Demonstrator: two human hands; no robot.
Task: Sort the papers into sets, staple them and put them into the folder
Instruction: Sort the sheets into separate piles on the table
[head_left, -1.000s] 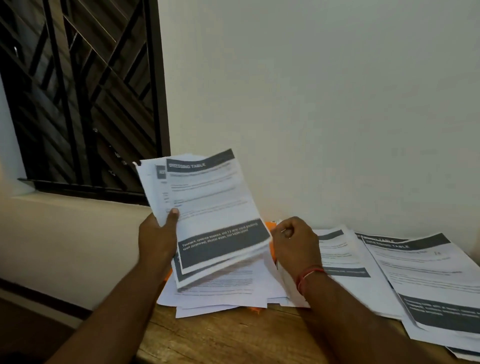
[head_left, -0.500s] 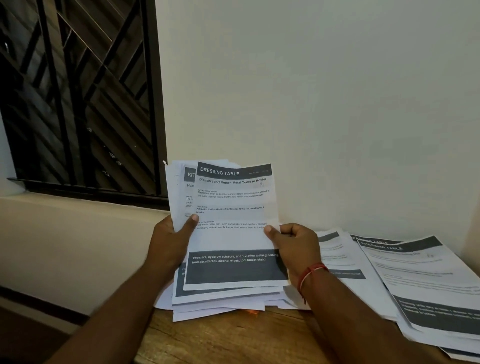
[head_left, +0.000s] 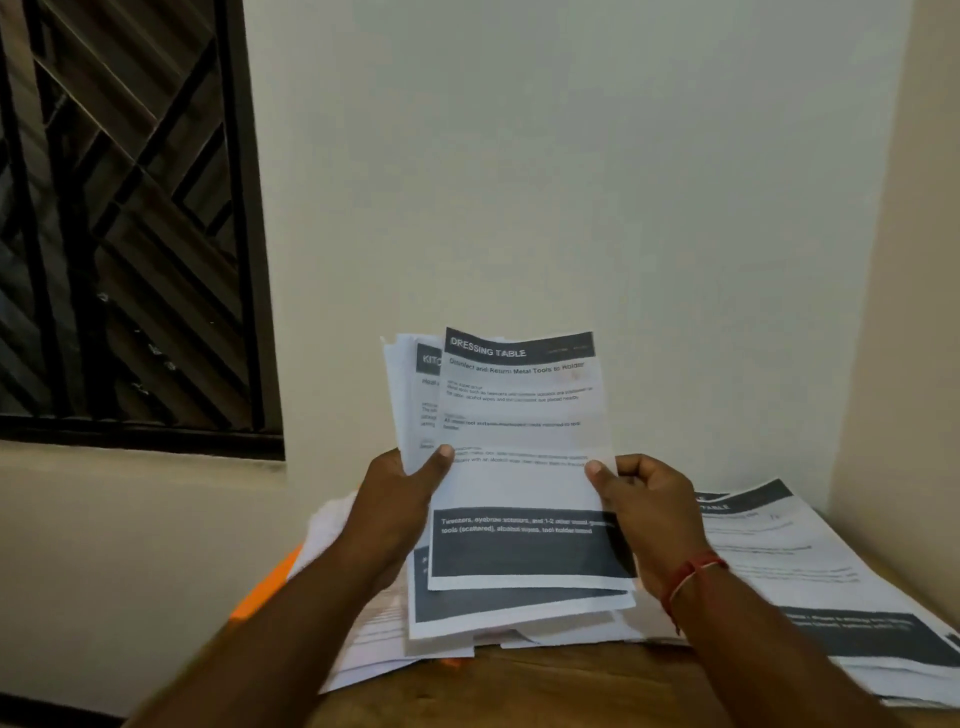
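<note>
Stack (head_left: 408, 410) is being gripped upright by L hand (head_left: 400, 499), above table (head_left: 545, 686). Top sheet (head_left: 519, 441), hdr "DRESSING TABLE", is being pinched at its edge by R hand (head_left: 649, 514); hdr should be matched w/ pile (head_left: 779, 551) at right before release.

1. The light is dim and soft; the wall (head_left: 571, 182) is evenly pale, without glare.
2. The window (head_left: 119, 223) at the left is dark.
3. Small print on the held papers (head_left: 519, 415) is smeared; the forearms (head_left: 270, 649) are blurred.
4. Straight lines lean near the edges.
</note>
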